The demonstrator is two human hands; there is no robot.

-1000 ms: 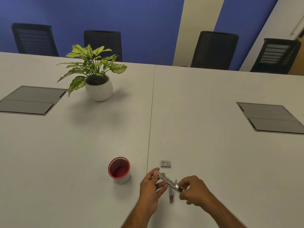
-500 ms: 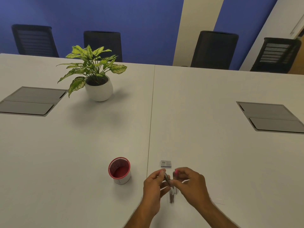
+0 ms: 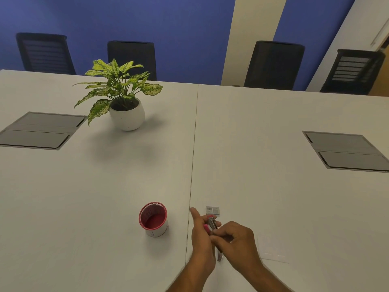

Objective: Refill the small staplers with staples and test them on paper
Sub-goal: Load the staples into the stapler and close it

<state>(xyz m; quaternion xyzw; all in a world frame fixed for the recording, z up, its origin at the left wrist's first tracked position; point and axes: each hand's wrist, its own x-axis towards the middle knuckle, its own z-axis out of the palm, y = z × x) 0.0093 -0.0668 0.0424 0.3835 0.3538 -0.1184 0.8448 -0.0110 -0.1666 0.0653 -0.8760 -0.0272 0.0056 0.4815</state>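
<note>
Pink stapler (image 3: 211,224) between two hands, one staple box (image 3: 212,210), one cup (image 3: 153,219).

A single wide head-worn camera looks forward and down over the white counter (image 3: 263,165), hands close at the bottom edge, chairs (image 3: 273,64) and blue wall (image 3: 168,28) far beyond.

- Two hands: the left hand (image 3: 201,239) and the right hand (image 3: 237,243), both closed around one pink stapler (image 3: 211,224).
- Possibly a second stapler (image 3: 219,256) on the table below them; it is too hidden to be sure.
- One staple box (image 3: 212,210).
- One red cup (image 3: 153,219).
- One sheet of paper (image 3: 272,248).
- One potted plant (image 3: 123,98).
- Two grey floor-box lids (image 3: 40,130) set in one white table (image 3: 273,197).
- Four black chairs (image 3: 273,64).
</note>
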